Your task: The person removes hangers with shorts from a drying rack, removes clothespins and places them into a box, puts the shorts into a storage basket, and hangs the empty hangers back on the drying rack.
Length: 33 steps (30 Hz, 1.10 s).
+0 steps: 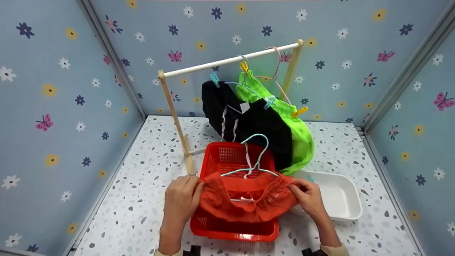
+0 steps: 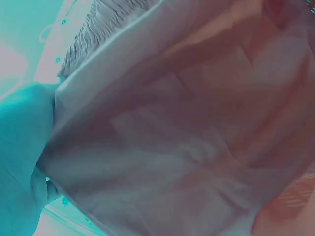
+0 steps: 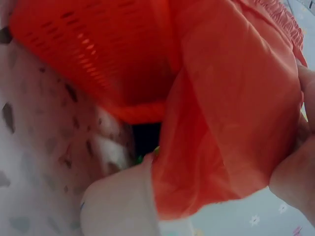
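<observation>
Stretched out over the red basket is an orange-red elastic-waist garment point(image 1: 256, 209), with a small white label inside its gathered waist. My left hand point(image 1: 180, 195) pinches its left end, and my right hand point(image 1: 309, 197) pinches the right end between thumb and fingers. A mint-green hanger point(image 1: 257, 166) rises from the waist opening, its hook upward and its lower bar showing near the label. In the left wrist view the cloth point(image 2: 187, 123) fills most of the picture, oddly tinted. The right wrist view shows the cloth point(image 3: 231, 113) draping beside the basket.
The red basket point(image 1: 234, 236) stands below the garment, with a white tub point(image 1: 343, 195) to its right. Behind, a rack with a white rail point(image 1: 213, 63) bears a black garment point(image 1: 263, 124) and a neon-green garment point(image 1: 302, 142), clipped to hangers. Patterned walls point(image 1: 227, 21) enclose the speckled table point(image 1: 138, 199).
</observation>
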{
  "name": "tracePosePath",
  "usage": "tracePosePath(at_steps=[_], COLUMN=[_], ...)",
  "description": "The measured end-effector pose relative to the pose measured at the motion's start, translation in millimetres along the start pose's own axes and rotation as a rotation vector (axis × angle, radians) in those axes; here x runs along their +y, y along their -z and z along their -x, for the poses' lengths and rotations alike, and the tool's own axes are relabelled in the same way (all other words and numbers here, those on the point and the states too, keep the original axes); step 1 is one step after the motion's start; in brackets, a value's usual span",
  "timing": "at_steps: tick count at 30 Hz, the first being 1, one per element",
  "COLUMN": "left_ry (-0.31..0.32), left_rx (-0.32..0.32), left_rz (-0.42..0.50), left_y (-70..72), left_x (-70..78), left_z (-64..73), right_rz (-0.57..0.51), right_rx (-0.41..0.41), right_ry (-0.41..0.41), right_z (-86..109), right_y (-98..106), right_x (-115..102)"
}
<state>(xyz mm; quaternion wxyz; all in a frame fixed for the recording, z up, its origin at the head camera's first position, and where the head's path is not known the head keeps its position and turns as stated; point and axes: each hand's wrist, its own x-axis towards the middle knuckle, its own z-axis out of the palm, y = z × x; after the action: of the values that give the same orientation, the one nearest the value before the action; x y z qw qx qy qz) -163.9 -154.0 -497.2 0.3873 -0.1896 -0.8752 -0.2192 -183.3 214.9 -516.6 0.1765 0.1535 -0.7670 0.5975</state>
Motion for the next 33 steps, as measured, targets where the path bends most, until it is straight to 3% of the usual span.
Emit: tracePosePath(at_steps=[5,11,20,26,33], left_ry=[0.005,0.003,-0.033,-0.071,-0.083], left_rx=[-0.025,-0.035,0.019,0.091,0.092], left_rz=[-0.089,-0.122,-0.063,-0.028,-0.021], left_y=[1.3,-0.4,-1.8,-0.3,7.2], left_x=[8.9,14.0,19.9,23.1,18.3], left_z=[0.9,0.5,-5.0,-14.0,-13.5], right_rz=[0.003,-0.004,-0.061,-0.081,-0.076], right_rx=[-0.001,0.000,-0.046,-0.141,-0.197], right_ry=[0.036,0.047,0.167,0.261,0.311], right_z=[-3.2,-9.2,-16.4,-23.3,-28.0], right_y=[-5.4,-13.2,-32.5,-52.8,-63.0], right_x=[-7.5,-13.7,-26.2,-40.5,-46.6])
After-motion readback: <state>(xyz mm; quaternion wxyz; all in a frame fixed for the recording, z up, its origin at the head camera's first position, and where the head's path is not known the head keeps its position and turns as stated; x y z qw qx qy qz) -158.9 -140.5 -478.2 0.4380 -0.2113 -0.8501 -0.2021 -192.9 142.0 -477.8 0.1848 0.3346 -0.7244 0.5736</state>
